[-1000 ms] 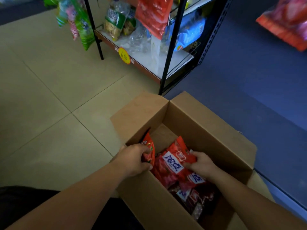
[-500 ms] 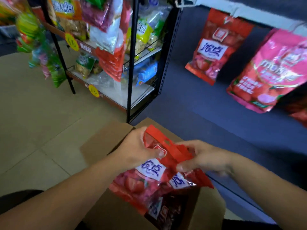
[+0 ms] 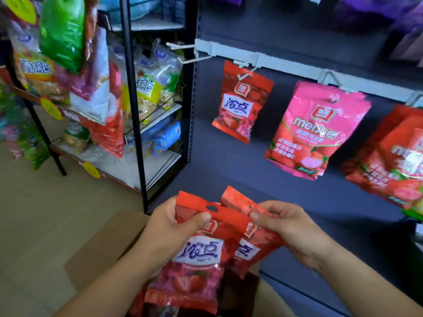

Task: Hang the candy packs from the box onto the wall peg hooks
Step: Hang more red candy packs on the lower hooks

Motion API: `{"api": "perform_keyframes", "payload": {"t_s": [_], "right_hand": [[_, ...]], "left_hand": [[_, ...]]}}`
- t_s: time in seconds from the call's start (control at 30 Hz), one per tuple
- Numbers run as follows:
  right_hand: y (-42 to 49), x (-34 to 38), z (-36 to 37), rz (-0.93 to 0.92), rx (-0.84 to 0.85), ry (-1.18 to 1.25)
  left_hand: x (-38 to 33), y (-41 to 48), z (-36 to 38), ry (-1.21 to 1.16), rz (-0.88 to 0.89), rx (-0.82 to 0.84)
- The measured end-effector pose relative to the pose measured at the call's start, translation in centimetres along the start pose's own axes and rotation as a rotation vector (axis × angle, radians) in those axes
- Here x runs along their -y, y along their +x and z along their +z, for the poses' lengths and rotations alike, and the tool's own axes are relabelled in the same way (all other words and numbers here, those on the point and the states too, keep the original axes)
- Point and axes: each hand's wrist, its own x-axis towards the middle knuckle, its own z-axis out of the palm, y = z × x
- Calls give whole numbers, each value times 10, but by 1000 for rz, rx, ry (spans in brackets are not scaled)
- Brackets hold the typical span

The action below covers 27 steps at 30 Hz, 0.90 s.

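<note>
Your left hand [image 3: 169, 227] grips the front candy pack [image 3: 196, 266] by its red header, thumb just beside the hang hole [image 3: 211, 208]. Your right hand [image 3: 290, 223] pinches the header of a 2nd pack [image 3: 249, 248] tucked behind it. Both packs are held above the box [image 3: 96, 255], below the wall display.

Separate the 2 first, so you offer 1 hole at a time. A matching pack [image 3: 240, 104] hangs on a peg hook [image 3: 243, 65] higher up; aim there. Keep your thumb off the hole, hold the header flat and square to the hook tip, then slide it on. The 2nd pack's hole is blurred, so I cannot tell whether your fingers cover it.
</note>
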Motion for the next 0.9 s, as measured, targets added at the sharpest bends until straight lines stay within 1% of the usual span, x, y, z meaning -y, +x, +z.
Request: {"api": "perform_keyframes", "payload": {"t_s": [0.27,0.33,0.4,0.57,0.73,0.8,0.9], "right_hand": [[-2,21,5,-154,-195,35],[-2,33,5,-193,-240,40],[2,55,3,-253,-252,-31],[15,132,6,-460,-239,-310],[46,188,20,-605,-316,-363],[61,202,25,-606,-351,-332],[84,210,34,-511,-365,-178]], "left_hand": [[-35,0,11,-53,-27,-39],[-50,2,10,-38,17,-51],[-73,4,6,-34,64,-73],[-138,15,1,-73,130,-24],[-178,39,-12,75,294,-65],[-185,49,-17,141,329,-61],[-188,63,-22,225,359,-77]]}}
